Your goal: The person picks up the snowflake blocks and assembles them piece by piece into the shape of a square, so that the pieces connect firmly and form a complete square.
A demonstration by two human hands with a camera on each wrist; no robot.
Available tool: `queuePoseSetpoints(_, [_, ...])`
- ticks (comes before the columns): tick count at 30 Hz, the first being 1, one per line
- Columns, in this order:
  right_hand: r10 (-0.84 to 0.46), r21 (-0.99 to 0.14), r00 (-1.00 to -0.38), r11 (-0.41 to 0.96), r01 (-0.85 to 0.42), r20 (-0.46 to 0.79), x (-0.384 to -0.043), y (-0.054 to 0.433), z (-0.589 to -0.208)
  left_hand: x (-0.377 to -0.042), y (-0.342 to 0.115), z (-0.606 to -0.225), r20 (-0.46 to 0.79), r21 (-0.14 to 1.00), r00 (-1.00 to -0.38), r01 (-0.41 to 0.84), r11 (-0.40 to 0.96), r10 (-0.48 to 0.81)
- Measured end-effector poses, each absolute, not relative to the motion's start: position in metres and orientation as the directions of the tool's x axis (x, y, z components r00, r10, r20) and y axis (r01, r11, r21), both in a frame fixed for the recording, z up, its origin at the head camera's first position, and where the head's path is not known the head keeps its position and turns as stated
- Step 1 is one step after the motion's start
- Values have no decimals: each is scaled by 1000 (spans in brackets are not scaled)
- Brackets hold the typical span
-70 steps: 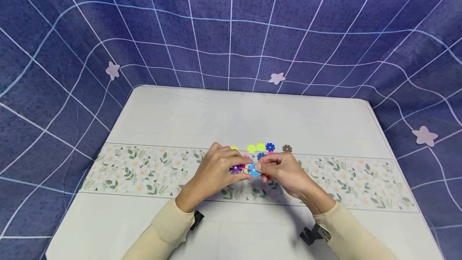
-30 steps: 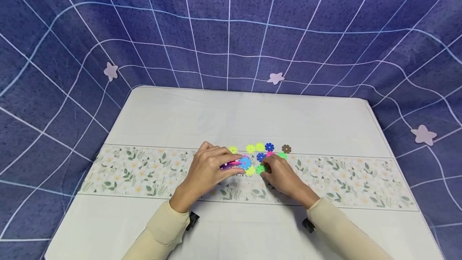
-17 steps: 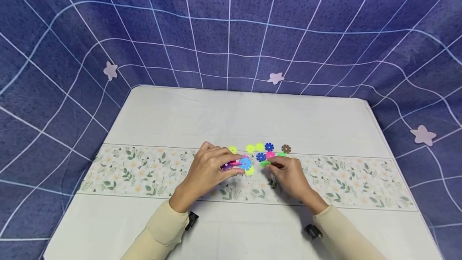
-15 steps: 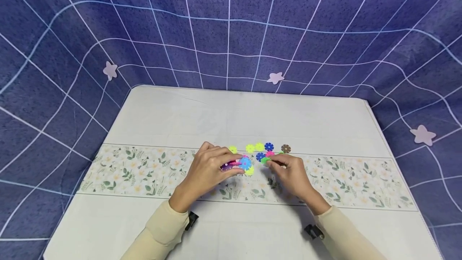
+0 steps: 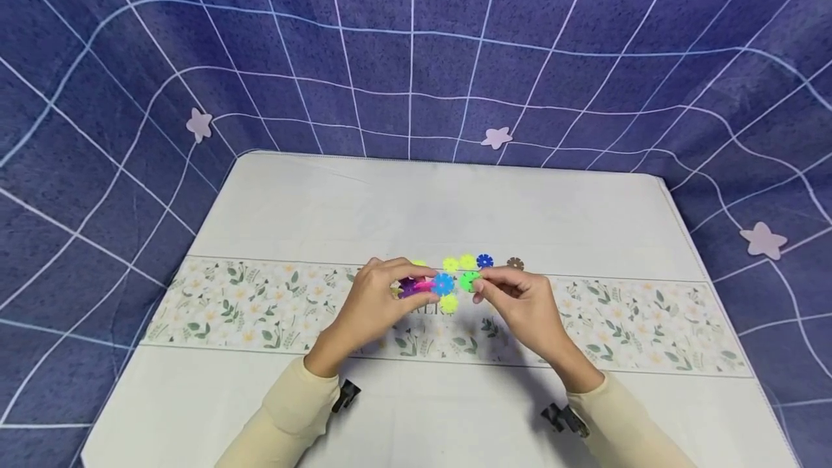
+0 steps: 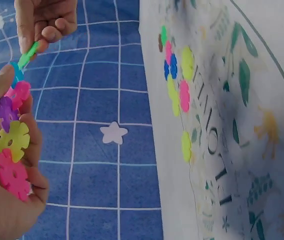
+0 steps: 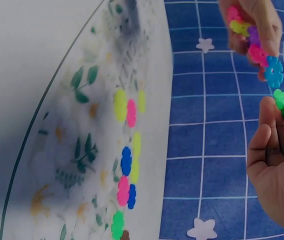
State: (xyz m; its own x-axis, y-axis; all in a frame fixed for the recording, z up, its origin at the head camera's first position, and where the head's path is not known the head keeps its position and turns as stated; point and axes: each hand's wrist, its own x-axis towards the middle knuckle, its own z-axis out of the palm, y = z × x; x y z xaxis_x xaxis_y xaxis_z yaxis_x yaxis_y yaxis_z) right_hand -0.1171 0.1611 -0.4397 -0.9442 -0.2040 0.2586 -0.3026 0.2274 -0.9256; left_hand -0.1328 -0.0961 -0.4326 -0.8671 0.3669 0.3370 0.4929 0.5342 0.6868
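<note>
Left hand (image 5: 367,306) grips a disc chain (image 6: 18,134) — partly hidden, right hand (image 5: 529,309) pinches a green disc (image 5: 467,282) — its edge covered

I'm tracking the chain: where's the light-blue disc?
In the head view, the light-blue disc juts from the left hand, just left of the green disc pinched by the right hand.

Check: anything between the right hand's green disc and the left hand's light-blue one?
Nothing visible: in the head view, only a gap separates the green disc from the light-blue disc. Loose discs lie below, on the table.
</note>
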Motion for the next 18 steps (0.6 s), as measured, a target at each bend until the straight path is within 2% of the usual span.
queuePoseSetpoints(2, [-206,-931,-947,221,-291,248,-116,160,-437,-134,-97,-432,230,802,-913,374,465,338])
queuePoseSetpoints(4, [-208,-938,-950,210,-276,233,-116,159,-436,-135,-99,-430,135,889,-933,262,376,333])
queuePoseSetpoints(7, [-215,-951,-954,184,-249,208,-115,157,-433,-136,-100,-428,15,959,-940,109,260,340])
queuePoseSetpoints(9, [-217,-963,-959,160,-217,180,-115,155,-431,-137,-100,-428,-22,976,-936,55,210,351])
queuePoseSetpoints(12, [-227,-981,-967,130,-143,112,-115,151,-429,-137,-98,-429,-34,980,-936,38,194,351])
queuePoseSetpoints(18, [-234,-996,-969,-19,86,-79,-118,142,-426,-130,-87,-433,98,911,-954,201,360,284])
